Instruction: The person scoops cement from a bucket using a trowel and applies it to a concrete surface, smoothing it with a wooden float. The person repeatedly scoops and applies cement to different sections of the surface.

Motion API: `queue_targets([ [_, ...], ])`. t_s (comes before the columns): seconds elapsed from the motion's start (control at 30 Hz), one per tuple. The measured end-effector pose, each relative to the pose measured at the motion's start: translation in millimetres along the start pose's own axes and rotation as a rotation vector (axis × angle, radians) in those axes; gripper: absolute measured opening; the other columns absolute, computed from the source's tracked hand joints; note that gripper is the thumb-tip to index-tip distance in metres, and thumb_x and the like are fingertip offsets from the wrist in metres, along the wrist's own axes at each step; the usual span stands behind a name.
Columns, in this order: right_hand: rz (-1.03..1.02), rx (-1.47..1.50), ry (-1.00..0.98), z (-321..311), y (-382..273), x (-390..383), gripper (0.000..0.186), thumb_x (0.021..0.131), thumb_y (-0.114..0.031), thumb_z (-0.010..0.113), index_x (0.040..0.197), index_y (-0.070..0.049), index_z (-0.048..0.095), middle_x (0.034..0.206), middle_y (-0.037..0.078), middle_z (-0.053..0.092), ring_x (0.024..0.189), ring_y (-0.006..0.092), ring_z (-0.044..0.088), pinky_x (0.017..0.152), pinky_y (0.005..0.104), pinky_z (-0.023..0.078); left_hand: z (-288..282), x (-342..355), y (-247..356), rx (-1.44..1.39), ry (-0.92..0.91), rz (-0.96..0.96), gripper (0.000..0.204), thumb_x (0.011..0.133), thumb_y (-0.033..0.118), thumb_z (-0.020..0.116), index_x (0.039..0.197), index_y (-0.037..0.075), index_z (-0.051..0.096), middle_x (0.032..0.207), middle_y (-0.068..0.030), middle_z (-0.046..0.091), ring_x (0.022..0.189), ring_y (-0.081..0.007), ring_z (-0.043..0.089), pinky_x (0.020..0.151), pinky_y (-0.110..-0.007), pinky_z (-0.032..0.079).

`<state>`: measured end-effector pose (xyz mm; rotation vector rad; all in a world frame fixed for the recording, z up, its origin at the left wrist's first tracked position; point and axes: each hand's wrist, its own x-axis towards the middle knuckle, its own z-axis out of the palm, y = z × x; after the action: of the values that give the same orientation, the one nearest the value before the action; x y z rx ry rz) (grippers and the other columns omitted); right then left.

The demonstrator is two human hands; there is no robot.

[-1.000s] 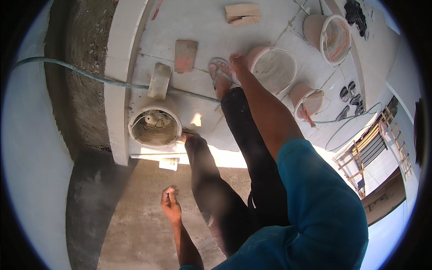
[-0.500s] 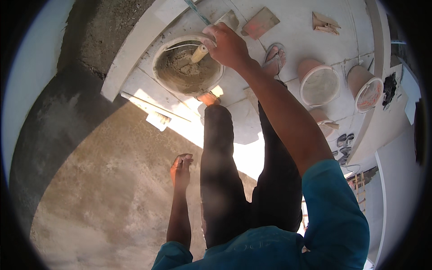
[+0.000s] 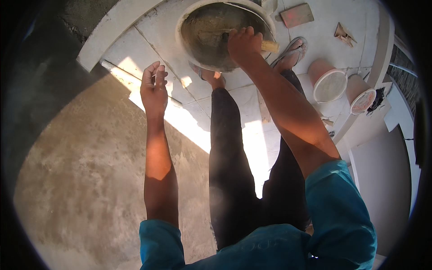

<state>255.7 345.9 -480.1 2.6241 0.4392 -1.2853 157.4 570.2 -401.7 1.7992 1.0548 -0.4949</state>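
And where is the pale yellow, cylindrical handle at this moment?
In the head view, the handle is right of top centre, gripped in the right hand, by the lower-right rim of the large, round, pale bucket.

Handle (image 3: 271, 46) — now in right fingers (image 3: 249, 33)

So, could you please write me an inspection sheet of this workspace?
Surface: pale floor tiles, partly sunlit, beside a stained brownish floor.
Job's things: large round bucket with grey-brown mix inside; wooden-handled tool, its far end unclear.
Clutter: reddish rectangular board, broken tan pieces, two pinkish buckets.
Hands: right hand grips the tool over the large bucket; left hand empty, fingers loosely bent.
Cables: nothing seen for certain.
Surroundings: pale kerb with dark soil beyond; the person's sandalled feet near the large bucket.
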Motion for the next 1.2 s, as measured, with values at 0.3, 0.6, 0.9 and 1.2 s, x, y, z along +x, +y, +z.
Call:
queue_targets([
  [0.3,-0.091,0.192,-0.209,-15.9,29.3,-28.5,0.04,0.092,-0.029,0.065,0.122,-0.002,0.062,0.104,0.019,0.073,0.105,0.0359,0.07,0.082,0.0485,0.055,68.8,101.3,-35.0,-0.096,-0.3,-0.184,0.05,0.103,0.046,0.055,0.126,0.001,0.052,0.115,-0.012,0.063,0.105,-0.024,0.066,0.089,-0.042,0.058],
  [0.6,0.222,0.967,0.344,100.8,-34.8,-175.9,0.04,0.095,-0.024,0.063,0.127,-0.002,0.053,0.104,0.021,0.063,0.089,0.0409,0.068,0.073,0.0478,0.055,91.7,38.4,-52.4,-0.243,-0.355,-0.203,0.044,0.106,0.046,0.051,0.114,0.002,0.047,0.107,-0.0147,0.062,0.097,-0.0273,0.07,0.081,-0.041,0.063],
  [0.9,0.404,1.115,0.326,169.1,-61.1,-180.2,0.038,0.094,-0.021,0.071,0.124,-0.002,0.056,0.106,0.017,0.059,0.094,0.0388,0.063,0.078,0.0438,0.053,109.9,14.6,-31.9,-0.185,-0.231,-0.221,0.041,0.108,0.04,0.046,0.115,-0.001,0.046,0.106,-0.0181,0.061,0.096,-0.0312,0.071,0.075,-0.041,0.067],
  [1.2,0.423,1.066,0.214,214.2,-38.9,-246.2,0.042,0.092,-0.018,0.071,0.131,-0.008,0.059,0.103,0.011,0.061,0.091,0.0308,0.066,0.076,0.0407,0.054,128.0,-7.6,-22.9,-0.348,-0.144,-0.302,0.035,0.11,0.034,0.045,0.107,0.0,0.049,0.092,-0.0119,0.061,0.077,-0.0198,0.069,0.063,-0.035,0.066],
])
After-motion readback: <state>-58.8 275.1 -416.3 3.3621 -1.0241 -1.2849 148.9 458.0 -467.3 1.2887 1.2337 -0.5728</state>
